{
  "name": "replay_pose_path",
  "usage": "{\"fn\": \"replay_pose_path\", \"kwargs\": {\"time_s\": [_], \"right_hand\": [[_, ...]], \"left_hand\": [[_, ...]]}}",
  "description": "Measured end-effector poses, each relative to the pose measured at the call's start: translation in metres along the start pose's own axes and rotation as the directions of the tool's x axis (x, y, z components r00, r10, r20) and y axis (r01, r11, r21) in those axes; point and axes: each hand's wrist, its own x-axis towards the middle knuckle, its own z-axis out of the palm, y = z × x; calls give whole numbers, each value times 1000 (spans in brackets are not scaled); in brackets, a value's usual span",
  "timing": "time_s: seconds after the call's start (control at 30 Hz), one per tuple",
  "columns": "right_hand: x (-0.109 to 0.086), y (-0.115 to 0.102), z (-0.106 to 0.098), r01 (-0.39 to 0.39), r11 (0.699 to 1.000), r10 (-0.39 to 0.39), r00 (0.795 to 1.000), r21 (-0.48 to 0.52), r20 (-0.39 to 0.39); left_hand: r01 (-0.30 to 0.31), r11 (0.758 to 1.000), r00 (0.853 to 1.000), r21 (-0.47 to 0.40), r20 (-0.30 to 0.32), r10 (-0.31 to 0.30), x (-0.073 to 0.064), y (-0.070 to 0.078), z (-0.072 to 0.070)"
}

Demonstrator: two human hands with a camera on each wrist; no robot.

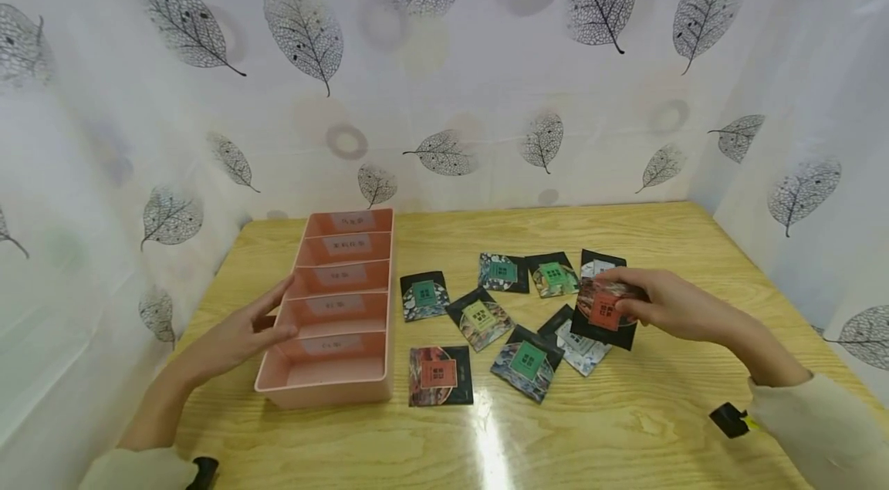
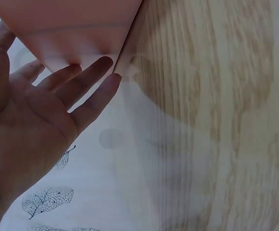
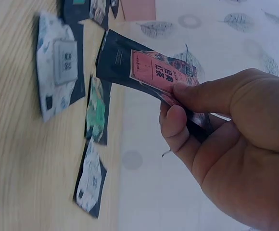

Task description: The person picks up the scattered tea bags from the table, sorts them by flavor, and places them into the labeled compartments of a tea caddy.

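My right hand (image 1: 670,305) pinches a black tea sachet with a red label (image 1: 604,312) between thumb and fingers. In the right wrist view, that sachet (image 3: 149,67) is lifted off the table and tilted. The left hand (image 1: 239,336) rests against the left side of a pink divided box (image 1: 390,305), its fingers extended. From the left wrist, the fingers (image 2: 89,82) lie along the box's outer wall (image 2: 77,24). A sachet with a white label (image 1: 582,345) lies below the held one, and another pale-labelled sachet (image 1: 596,262) is partly hidden behind it.
More sachets lie spread between box and right hand: a red one (image 1: 441,376), a yellow-labelled one (image 1: 481,320), and several with green or teal labels (image 1: 528,363). Paper labels mark the box's compartments. A white leaf-print curtain (image 1: 444,73) surrounds the wooden table (image 1: 333,447).
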Motion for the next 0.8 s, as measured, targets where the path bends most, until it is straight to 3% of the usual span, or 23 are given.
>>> {"fn": "replay_pose_path", "kwargs": {"time_s": [0.3,0.5,0.8], "right_hand": [[38,-30,12,43,998,-42,999,44,-15],[66,-48,27,106,992,-102,993,65,-56],[105,-75,57,170,978,-170,985,118,-14]], "left_hand": [[-2,1000,1000,-18,27,3,-2,2,-5],[-6,1000,1000,25,-10,7,-2,5,-5],[-47,996,997,82,-52,52,-2,11,-3]]}}
